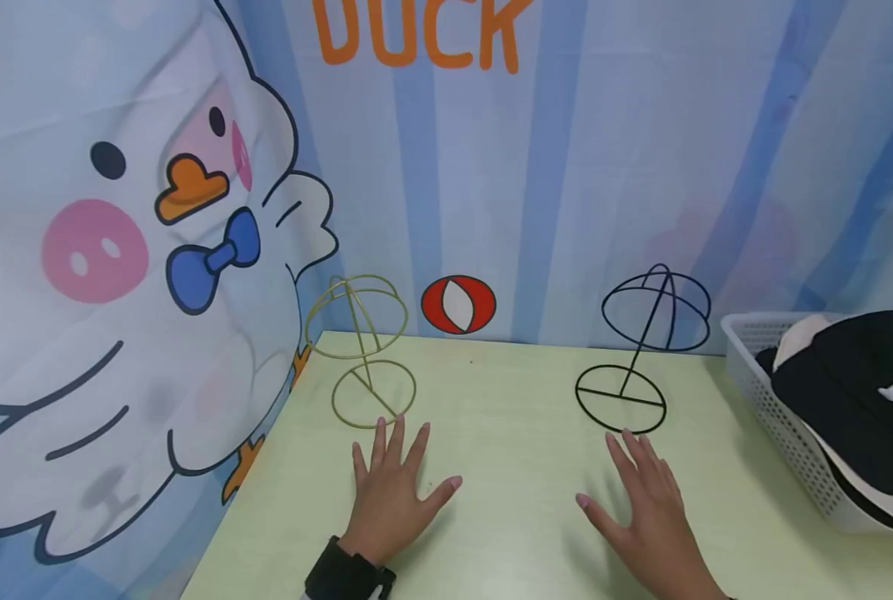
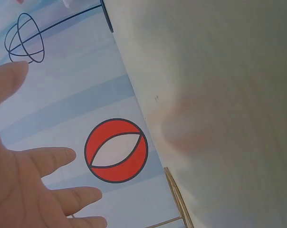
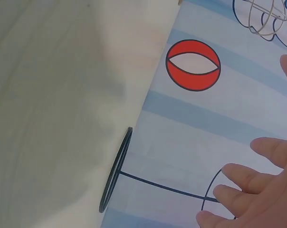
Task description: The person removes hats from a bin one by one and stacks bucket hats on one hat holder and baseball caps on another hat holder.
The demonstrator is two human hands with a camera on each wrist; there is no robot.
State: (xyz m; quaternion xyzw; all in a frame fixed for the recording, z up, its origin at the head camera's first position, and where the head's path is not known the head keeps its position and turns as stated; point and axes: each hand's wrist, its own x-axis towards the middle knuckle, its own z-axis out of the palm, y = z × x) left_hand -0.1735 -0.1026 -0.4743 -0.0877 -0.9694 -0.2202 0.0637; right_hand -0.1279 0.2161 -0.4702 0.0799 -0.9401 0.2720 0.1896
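Note:
Fingers spread, my left hand (image 1: 390, 504) is held over the pale table in front of a gold wire hat stand (image 1: 367, 367). Its fingertips overlap the stand's round base in the head view. On the other side my right hand (image 1: 649, 517) has its fingers straight and its thumb out, just in front of a black wire hat stand (image 1: 640, 346). Both stands have a domed wire top over a ring base and bear nothing. Neither hand holds anything. The left wrist view shows the left hand's spread fingers (image 2: 81, 197); the right wrist view shows the black stand's base (image 3: 116, 171).
At the right edge a white plastic basket (image 1: 761, 392) holds several caps, with a black cap (image 1: 851, 400) bearing a white letter on top. Behind the table (image 1: 506, 467) hangs a blue striped cloth (image 1: 484, 192) printed with a duck and a red-and-white ball.

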